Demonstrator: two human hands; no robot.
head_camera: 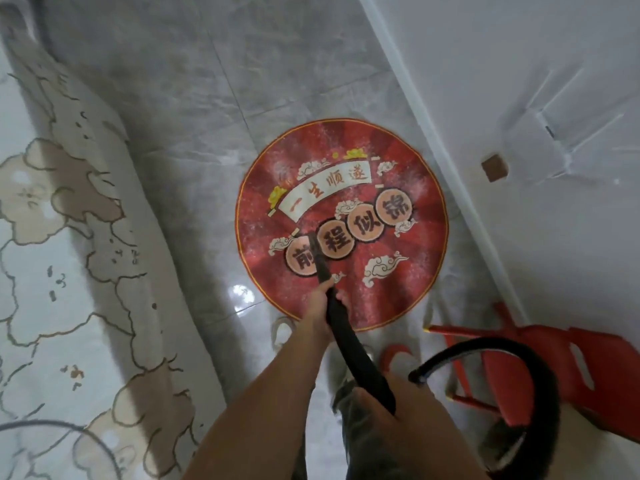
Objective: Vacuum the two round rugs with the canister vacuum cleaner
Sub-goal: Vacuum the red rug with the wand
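Note:
A round red rug (398, 299) with cloud patterns and printed characters lies on the grey tiled floor, close to the wall. The black vacuum wand (341, 327) slants from my hands down onto the rug, its nozzle tip (313, 242) resting left of the rug's centre. My left hand (320, 303) grips the wand over the rug's near edge. My right hand (377, 407) holds the wand's rear end, near my body. From there the black hose (485, 342) arcs to the right. Only one rug is in view, and the canister is out of sight.
A bed with a beige flower-print sheet (52, 237) runs along the left. A white wall with a baseboard (450, 161) borders the rug on the right. A red plastic chair (571, 375) stands at the lower right, under the hose. My feet (284, 329) are at the rug's near edge.

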